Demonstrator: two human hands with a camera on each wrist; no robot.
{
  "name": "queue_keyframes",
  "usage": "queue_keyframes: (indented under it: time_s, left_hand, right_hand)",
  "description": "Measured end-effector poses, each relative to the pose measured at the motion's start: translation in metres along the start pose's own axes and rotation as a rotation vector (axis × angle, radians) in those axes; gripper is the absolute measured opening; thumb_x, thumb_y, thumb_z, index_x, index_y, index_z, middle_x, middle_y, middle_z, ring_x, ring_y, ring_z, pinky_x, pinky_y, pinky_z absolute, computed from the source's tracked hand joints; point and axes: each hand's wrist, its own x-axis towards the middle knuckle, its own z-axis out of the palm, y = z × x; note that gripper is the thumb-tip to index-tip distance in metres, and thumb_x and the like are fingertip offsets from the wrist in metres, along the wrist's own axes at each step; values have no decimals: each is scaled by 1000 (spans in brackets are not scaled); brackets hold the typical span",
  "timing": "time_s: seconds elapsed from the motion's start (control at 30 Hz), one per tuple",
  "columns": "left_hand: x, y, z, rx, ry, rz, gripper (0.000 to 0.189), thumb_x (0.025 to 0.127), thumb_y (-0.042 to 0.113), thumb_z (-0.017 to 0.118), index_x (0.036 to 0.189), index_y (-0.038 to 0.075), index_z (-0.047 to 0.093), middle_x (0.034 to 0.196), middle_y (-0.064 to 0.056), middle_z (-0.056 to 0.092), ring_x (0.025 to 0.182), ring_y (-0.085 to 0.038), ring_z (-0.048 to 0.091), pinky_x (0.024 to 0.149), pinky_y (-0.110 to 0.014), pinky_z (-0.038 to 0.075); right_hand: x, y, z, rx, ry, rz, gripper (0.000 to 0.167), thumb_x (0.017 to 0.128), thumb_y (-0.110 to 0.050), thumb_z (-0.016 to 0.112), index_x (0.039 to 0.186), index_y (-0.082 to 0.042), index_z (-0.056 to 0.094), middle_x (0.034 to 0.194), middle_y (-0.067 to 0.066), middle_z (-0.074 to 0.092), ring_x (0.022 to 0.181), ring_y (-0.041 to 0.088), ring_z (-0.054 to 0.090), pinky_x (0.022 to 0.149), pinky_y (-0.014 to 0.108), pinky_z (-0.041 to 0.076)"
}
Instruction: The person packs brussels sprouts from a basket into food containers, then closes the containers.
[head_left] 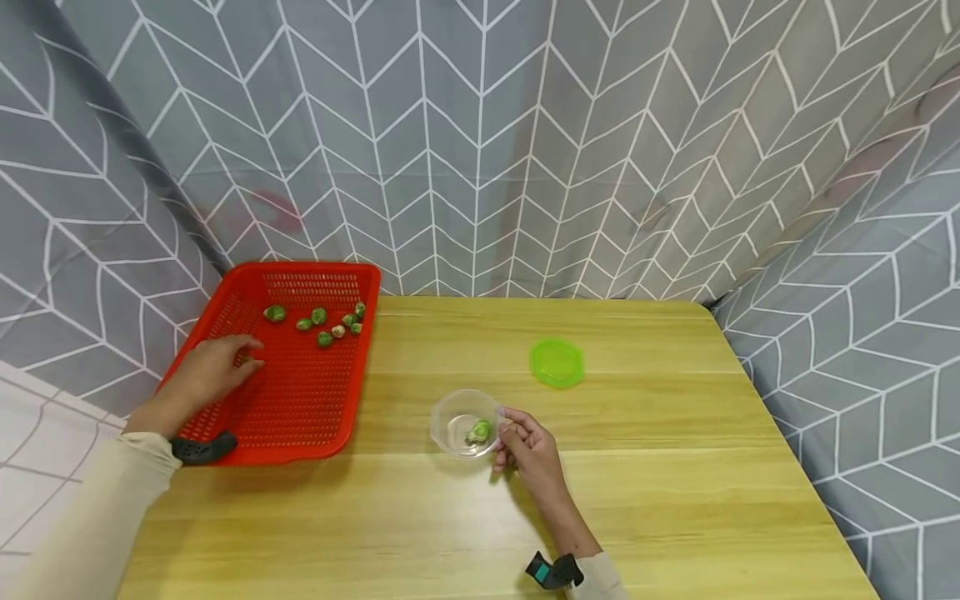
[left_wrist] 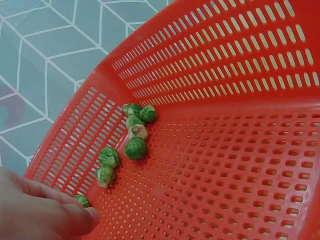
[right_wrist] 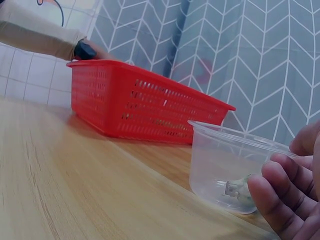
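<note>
My left hand [head_left: 213, 371] is inside the red plastic basket [head_left: 345, 421], thumb and fingers curled round a Brussels sprout [head_left: 243, 359] that shows only as a bit of green between them. In the left wrist view that sprout is hidden behind the hand. Farther along the basket floor lie several loose Brussels sprouts [left_wrist: 135, 148]. With thumb and fingers, my right hand [head_left: 531, 450] grips the rim of a clear plastic container [right_wrist: 215, 160], which stands on the table. One green sprout [head_left: 478, 431] lies in the container.
A bright green lid [head_left: 557, 363] lies flat on the wooden table [head_left: 675, 467], behind and right of the container. Grey patterned curtains [head_left: 480, 150] hang along the table's back and right side. The basket's raised walls stand around the left hand.
</note>
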Motion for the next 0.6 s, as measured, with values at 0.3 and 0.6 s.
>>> queue_keyframes:
  time_s: [0.3, 0.6]
  left_hand:
    - [14, 0, 3, 53, -205, -33, 29, 86, 3, 70, 108, -15, 64, 92, -26, 66, 90, -48, 63, 83, -63, 48]
    - [19, 1, -4, 195, -303, -8, 17, 81, -3, 66, 71, 9, 60, 65, -6, 55, 62, -28, 53, 60, -47, 48]
  right_hand:
    - [-1, -3, -3, -7, 14, 8, 41, 101, -15, 63, 137, 2, 55, 80, 10, 62, 58, 12, 63, 57, 28, 59]
    - [-1, -1, -1, -14, -3, 2, 39, 102, -13, 60, 137, 3, 53, 80, 9, 62, 59, 12, 63, 57, 27, 58]
